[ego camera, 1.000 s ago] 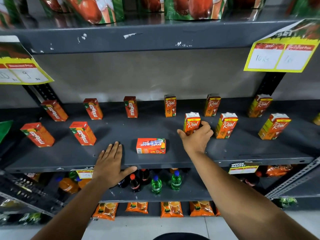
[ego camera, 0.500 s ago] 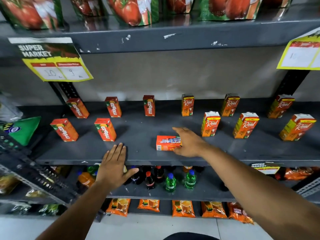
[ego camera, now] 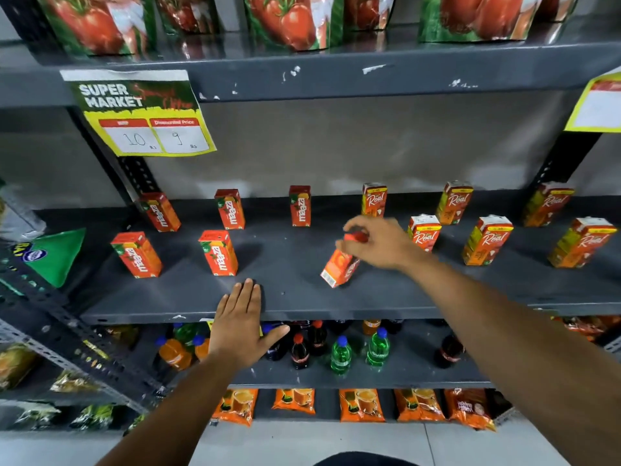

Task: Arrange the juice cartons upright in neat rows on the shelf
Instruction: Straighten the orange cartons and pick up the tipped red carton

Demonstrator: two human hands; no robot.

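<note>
Pinching a tilted carton (ego camera: 339, 268) in right hand (ego camera: 379, 243) grip, left hand (ego camera: 240, 326) open, flat on shelf (ego camera: 285, 264)

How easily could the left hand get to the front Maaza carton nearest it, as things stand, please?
Probably easily. The left hand lies flat on the shelf edge, holding nothing, and the front Maaza carton stands just behind its fingertips with bare shelf between. The right hand is busy with the tilted carton further right.

Tomato-printed pouches (ego camera: 289, 18) line the top shelf. A yellow price sign (ego camera: 141, 112) reading "Super Market" hangs from that shelf's front edge at the left. On the shelf below stand soft-drink bottles (ego camera: 339, 354), green, orange and dark. Orange snack packets (ego camera: 361, 405) lie along the bottom.
</note>
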